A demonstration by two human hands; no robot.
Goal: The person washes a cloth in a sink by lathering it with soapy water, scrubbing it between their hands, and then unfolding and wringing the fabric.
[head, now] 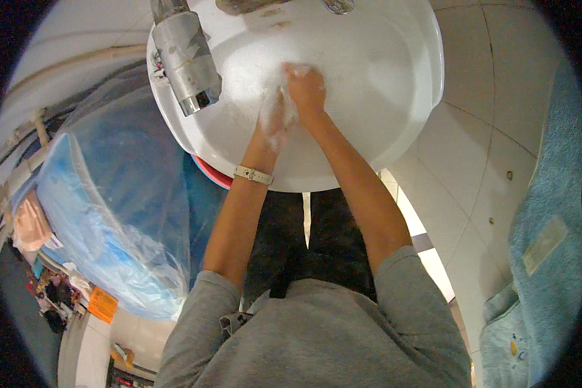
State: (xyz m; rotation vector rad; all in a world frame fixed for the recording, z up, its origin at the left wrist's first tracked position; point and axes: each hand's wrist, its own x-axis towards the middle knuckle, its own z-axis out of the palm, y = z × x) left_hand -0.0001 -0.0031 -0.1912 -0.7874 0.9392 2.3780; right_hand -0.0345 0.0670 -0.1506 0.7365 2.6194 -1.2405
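Observation:
Both hands are over the bowl of a white washbasin (368,131), coated in white foam. My left hand (274,116), blurred, points up the bowl with its fingers largely covered by foam. Close beside it on the right, my right hand (309,89) is curled, with foam on the thumb and knuckles. Whether anything lies inside the curled fingers is hidden. A pale strap (253,174) with a small dark print circles the left wrist. At the basin's upper left stands a metal tap (184,58), its chrome end pointing toward the bowl.
An oval metal fitting (338,6) shows at the basin's top. Left of the basin are clear plastic sheeting (126,121) and a blue plastic-wrapped bundle (111,242). A red basin rim (211,172) peeks from beneath. Blue towels (543,194) hang at right against pale tiles (460,145).

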